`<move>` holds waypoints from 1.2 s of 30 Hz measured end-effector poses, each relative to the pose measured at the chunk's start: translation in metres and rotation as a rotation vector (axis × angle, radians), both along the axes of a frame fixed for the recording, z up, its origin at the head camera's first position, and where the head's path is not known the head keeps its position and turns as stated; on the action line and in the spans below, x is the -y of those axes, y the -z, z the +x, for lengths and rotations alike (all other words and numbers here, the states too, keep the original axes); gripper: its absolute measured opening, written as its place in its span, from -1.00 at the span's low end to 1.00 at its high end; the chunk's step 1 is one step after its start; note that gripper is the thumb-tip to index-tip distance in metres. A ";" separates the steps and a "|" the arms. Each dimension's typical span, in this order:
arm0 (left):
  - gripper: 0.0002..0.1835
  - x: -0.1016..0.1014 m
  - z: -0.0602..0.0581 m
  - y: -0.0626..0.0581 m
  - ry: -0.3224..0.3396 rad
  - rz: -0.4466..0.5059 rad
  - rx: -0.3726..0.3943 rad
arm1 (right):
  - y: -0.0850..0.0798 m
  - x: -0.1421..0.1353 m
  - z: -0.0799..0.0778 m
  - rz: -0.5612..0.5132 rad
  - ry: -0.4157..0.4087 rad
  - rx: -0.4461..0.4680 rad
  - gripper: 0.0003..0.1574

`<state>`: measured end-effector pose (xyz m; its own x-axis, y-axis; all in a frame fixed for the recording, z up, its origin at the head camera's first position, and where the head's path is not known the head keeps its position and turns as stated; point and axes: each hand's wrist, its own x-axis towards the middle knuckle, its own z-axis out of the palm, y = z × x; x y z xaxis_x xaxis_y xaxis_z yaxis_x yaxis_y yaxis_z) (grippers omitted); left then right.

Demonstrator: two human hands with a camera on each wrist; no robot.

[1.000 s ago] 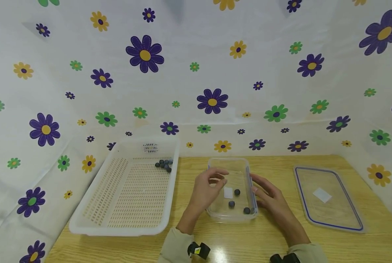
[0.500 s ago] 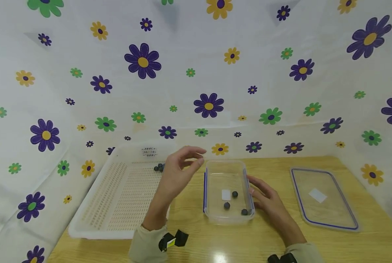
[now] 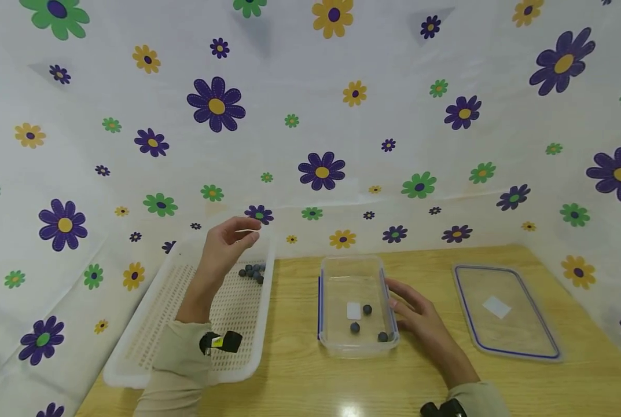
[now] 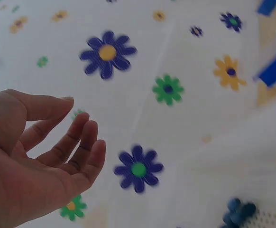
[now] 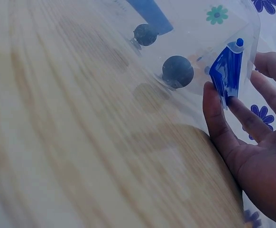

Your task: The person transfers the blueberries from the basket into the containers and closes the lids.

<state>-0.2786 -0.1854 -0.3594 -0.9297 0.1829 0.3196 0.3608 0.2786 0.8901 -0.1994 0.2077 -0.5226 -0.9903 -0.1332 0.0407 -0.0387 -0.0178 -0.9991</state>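
Observation:
My left hand (image 3: 227, 246) is raised over the right rear part of the white perforated basket (image 3: 260, 347), with nothing in its loosely bent fingers. In the left wrist view, a gap shows between the thumb and fingertips of that hand (image 4: 48, 152). Several blueberries (image 3: 253, 272) lie in the basket's far right corner, to the right of the left wrist. A clear plastic food container (image 3: 341, 341) stands mid-table with three blueberries (image 3: 367, 310) inside. My right hand (image 3: 419, 318) holds the container's right side; in the right wrist view, thumb and finger pinch its blue clip (image 5: 227, 71).
A clear lid (image 3: 503, 333) with a blue seal lies flat on the wooden table (image 3: 300, 382), right of the right hand. A white label (image 3: 353, 311) shows on the container's bottom. Flower-printed cloth (image 3: 373, 52) encloses the table behind and at both sides.
My left hand has moved left from over the container to above the basket. My right hand stays at the container's side. The head view has shifted slightly.

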 end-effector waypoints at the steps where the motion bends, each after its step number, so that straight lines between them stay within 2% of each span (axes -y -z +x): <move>1: -0.71 0.004 -0.003 0.004 -0.012 -0.009 0.017 | 0.000 0.000 0.000 -0.006 -0.004 0.003 -0.33; 12: -0.69 0.036 -0.036 0.048 -0.121 -0.178 0.185 | 0.000 0.001 -0.001 -0.018 -0.003 0.010 -0.34; 21: -0.62 0.058 -0.057 0.090 -0.195 -0.274 0.411 | 0.000 0.002 -0.002 -0.018 -0.001 0.009 -0.34; 31: -0.66 0.067 -0.067 0.119 -0.193 -0.302 0.473 | 0.001 0.001 -0.001 -0.022 0.002 0.035 -0.33; 36: -0.70 0.066 -0.070 0.128 -0.212 -0.348 0.459 | -0.001 0.002 -0.001 -0.013 0.015 0.058 -0.32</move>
